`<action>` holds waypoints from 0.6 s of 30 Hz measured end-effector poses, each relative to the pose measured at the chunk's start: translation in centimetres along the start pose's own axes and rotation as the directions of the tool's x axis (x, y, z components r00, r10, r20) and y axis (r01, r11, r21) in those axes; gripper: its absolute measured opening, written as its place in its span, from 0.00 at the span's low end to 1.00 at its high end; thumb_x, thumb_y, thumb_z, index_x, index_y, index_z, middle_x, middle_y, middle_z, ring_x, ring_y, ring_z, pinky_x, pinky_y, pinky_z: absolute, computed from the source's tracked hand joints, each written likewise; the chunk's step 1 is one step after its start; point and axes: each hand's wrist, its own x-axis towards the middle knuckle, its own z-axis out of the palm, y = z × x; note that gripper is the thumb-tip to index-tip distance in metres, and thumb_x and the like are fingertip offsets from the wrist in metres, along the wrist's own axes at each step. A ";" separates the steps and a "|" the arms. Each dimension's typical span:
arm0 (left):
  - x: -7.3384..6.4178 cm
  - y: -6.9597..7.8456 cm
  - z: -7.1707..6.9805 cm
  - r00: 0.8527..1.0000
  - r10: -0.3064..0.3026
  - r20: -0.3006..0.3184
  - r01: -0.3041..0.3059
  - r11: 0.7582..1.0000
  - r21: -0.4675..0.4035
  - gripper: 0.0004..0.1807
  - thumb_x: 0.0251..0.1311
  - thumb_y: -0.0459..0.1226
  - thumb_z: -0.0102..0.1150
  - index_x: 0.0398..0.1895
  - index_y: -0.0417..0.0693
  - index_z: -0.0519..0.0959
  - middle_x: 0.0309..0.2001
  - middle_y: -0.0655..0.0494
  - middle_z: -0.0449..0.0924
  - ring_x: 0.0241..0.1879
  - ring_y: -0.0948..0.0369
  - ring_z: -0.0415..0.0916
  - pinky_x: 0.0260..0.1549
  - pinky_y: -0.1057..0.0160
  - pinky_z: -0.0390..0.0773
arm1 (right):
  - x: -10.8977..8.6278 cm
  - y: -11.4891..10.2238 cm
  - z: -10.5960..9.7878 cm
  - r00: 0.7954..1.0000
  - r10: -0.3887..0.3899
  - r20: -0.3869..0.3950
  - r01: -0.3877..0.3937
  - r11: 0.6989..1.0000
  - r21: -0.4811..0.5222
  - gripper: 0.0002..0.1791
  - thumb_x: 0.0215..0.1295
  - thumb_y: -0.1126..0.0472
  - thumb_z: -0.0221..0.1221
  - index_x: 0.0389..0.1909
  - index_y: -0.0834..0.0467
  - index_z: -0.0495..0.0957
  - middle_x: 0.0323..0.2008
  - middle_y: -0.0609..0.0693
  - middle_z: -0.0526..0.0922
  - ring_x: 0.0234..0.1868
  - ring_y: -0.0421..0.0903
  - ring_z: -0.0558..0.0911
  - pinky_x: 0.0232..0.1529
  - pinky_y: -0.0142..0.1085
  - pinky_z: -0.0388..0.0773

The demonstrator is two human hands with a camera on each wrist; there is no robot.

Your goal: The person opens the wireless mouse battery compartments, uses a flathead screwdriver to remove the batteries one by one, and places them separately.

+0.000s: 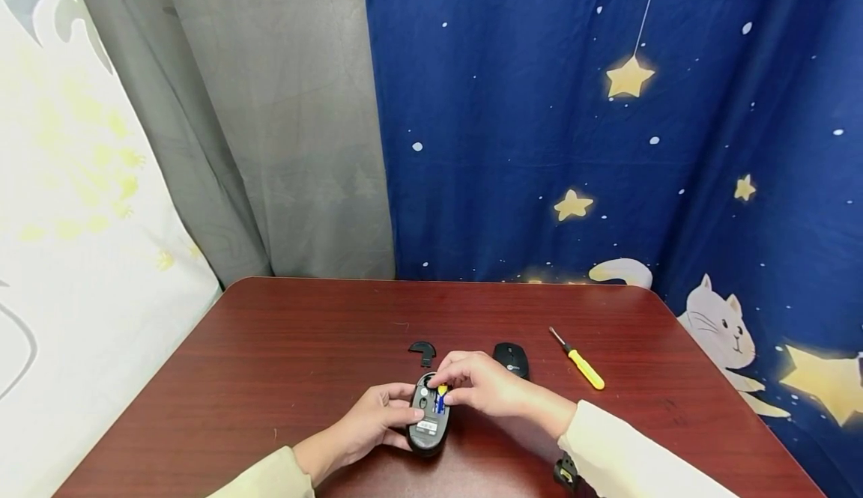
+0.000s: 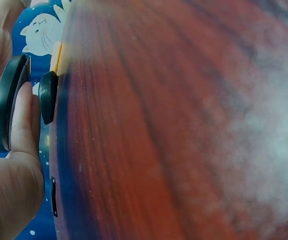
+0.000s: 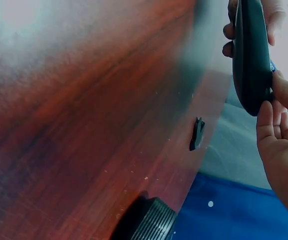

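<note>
My left hand grips a black computer mouse by its side, with the underside turned up and the thumb lying over it. The mouse's battery compartment is uncovered, and a blue and yellow battery sits slanted there. Thumb and fingers of my right hand pinch at this battery from the right, partly hiding it. In the right wrist view the held mouse appears edge-on above the table, right fingertips at its lower end. Just beyond it lies a black battery cover.
A second black mouse rests on the table behind my right hand, partly covered by it. Farther right lies a screwdriver with a yellow handle. The reddish-brown table ends at curtains at the back.
</note>
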 end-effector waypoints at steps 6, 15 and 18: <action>0.0 -0.1 0.0 1.000 -0.003 0.004 0.003 1.000 -0.009 0.27 0.60 0.30 0.60 0.61 0.26 0.66 0.43 0.41 0.82 0.40 0.54 0.82 0.32 0.55 0.84 | 0.3 0.0 -0.2 0.999 0.034 0.023 -0.035 0.999 0.026 0.12 0.57 0.69 0.67 0.41 0.53 0.86 0.39 0.38 0.79 0.38 0.38 0.78 0.41 0.31 0.78; 0.0 -0.1 -0.1 1.000 -0.015 -0.001 0.015 1.000 -0.003 0.28 0.59 0.30 0.60 0.61 0.26 0.66 0.43 0.41 0.83 0.39 0.54 0.82 0.31 0.56 0.84 | 0.7 0.0 -0.8 0.998 0.015 0.065 -0.017 0.999 0.038 0.10 0.54 0.67 0.69 0.37 0.55 0.86 0.35 0.39 0.79 0.36 0.35 0.78 0.39 0.31 0.79; 0.0 -0.1 -0.1 1.000 -0.017 0.002 0.017 1.000 -0.003 0.28 0.59 0.30 0.60 0.61 0.26 0.65 0.43 0.41 0.82 0.39 0.55 0.82 0.31 0.56 0.84 | 0.8 -0.1 -1.0 0.996 0.017 0.087 -0.020 0.999 0.039 0.09 0.54 0.67 0.69 0.37 0.55 0.86 0.35 0.39 0.79 0.36 0.34 0.78 0.39 0.31 0.79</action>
